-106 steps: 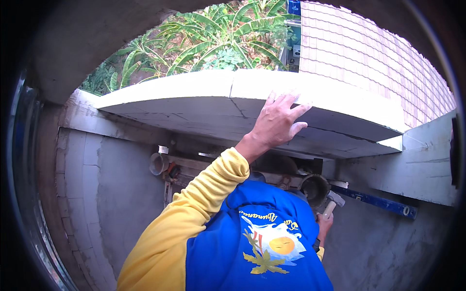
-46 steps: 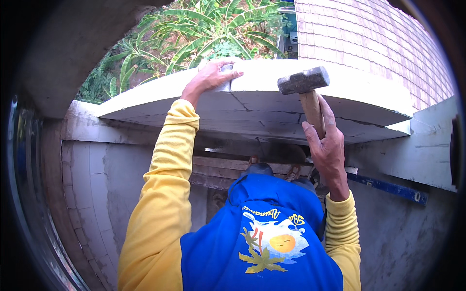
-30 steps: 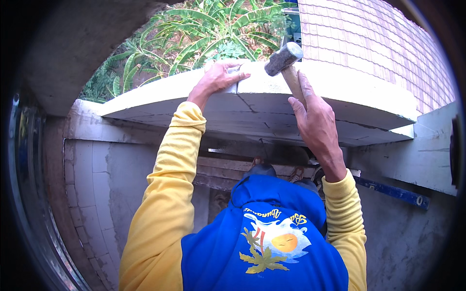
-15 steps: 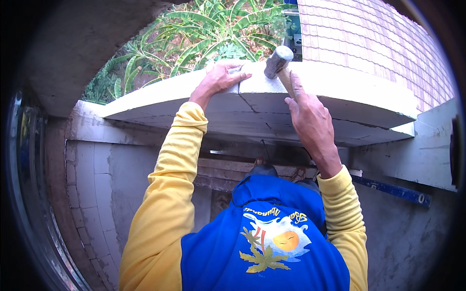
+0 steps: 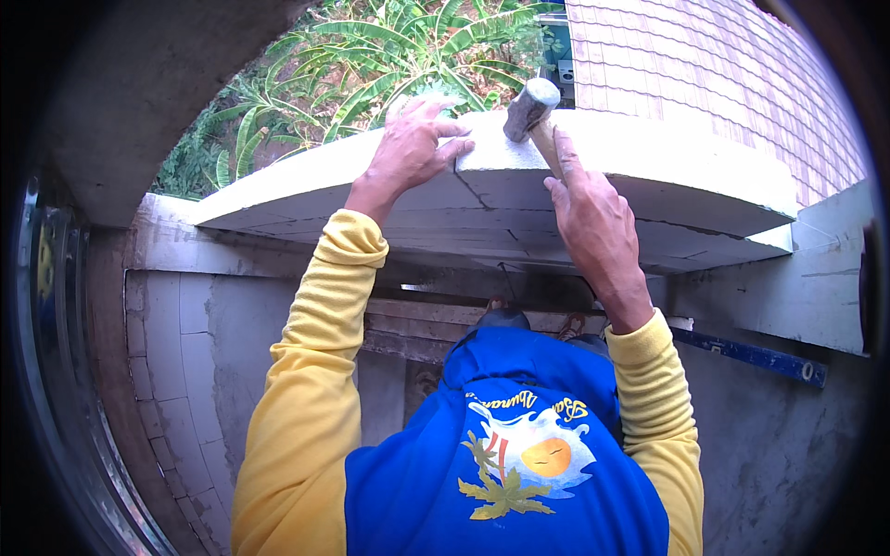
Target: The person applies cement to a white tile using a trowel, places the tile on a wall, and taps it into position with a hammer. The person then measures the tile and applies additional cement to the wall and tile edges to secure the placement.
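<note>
A low wall of white blocks (image 5: 649, 153) runs across the view in front of me, with a thin upright joint between two top blocks. My right hand (image 5: 598, 218) grips the wooden handle of a short hammer (image 5: 532, 109). The hammer's grey metal head rests on or just above the top of the wall, right of the joint; I cannot tell whether it touches. On the other side of the joint, my left hand (image 5: 415, 148) is at the wall's top edge, thumb pointing toward the joint and fingers apart, holding nothing.
A blue spirit level (image 5: 751, 358) lies low on the right, by the grey side wall. Wooden planks (image 5: 408, 320) run near my feet. Banana plants (image 5: 371, 65) and a tiled roof (image 5: 695, 74) stand beyond the wall. A metal-framed window (image 5: 56, 352) is at far left.
My left hand has lifted and shifted slightly left and away from me, its fingers spreading more. The hammer has moved only slightly, its head a little farther from me.
</note>
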Demonstrator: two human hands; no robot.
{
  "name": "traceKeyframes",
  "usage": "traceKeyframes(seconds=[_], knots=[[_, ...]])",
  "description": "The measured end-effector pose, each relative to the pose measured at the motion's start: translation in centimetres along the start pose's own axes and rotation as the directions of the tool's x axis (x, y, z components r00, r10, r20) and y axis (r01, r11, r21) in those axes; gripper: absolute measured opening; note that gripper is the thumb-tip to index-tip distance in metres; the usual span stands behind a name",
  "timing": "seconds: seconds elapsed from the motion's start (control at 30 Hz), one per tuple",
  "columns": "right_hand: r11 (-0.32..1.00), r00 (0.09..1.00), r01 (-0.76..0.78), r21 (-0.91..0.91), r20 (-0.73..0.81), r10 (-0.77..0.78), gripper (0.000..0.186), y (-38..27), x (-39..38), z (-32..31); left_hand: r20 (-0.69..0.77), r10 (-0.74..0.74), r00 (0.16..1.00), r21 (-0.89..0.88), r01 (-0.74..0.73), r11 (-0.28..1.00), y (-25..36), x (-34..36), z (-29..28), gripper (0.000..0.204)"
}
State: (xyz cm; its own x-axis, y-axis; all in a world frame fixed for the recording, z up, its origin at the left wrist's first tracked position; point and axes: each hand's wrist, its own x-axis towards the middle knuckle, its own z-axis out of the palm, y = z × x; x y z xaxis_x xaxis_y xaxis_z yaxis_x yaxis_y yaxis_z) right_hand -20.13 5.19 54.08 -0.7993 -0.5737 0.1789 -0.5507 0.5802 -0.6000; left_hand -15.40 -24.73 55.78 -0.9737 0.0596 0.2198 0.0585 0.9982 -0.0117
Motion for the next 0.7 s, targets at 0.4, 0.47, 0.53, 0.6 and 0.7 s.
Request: traceKeyframes(seconds=[0.4, 0.47, 0.53, 0.6, 0.7], knots=[[0.999, 1.000, -0.026, 0.034, -0.009, 0.027, 0.062, -0.3, 0.0, 0.3, -0.044, -0.020, 0.999, -0.090, 0.016, 0.996, 3.1, -3.6, 0.1, 0.048], [0.999, 1.000, -0.008, 0.039, -0.028, 0.009, 0.062, -0.3, 0.0, 0.4, -0.038, -0.074, 0.997, -0.092, 0.071, 0.993, 3.2, -4.0, 0.6, 0.047], [0.998, 0.998, 0.025, 0.064, -0.060, -0.021, 0.062, 0.0, 0.0, 0.4, -0.060, -0.070, 0.996, -0.097, 0.063, 0.993, 3.2, -4.0, 0.8, 0.049], [0.991, 0.992, 0.075, 0.114, -0.109, -0.063, 0.063, 0.7, 0.3, 0.3, -0.064, -0.072, 0.995, -0.101, 0.065, 0.993, 3.2, -3.8, 0.9, 0.051], [0.979, 0.977, 0.117, 0.164, -0.195, -0.085, 0.063, -0.3, 0.1, -0.4, -0.054, -0.079, 0.995, -0.117, 0.072, 0.991, 3.5, -3.9, 0.8, 0.051]])
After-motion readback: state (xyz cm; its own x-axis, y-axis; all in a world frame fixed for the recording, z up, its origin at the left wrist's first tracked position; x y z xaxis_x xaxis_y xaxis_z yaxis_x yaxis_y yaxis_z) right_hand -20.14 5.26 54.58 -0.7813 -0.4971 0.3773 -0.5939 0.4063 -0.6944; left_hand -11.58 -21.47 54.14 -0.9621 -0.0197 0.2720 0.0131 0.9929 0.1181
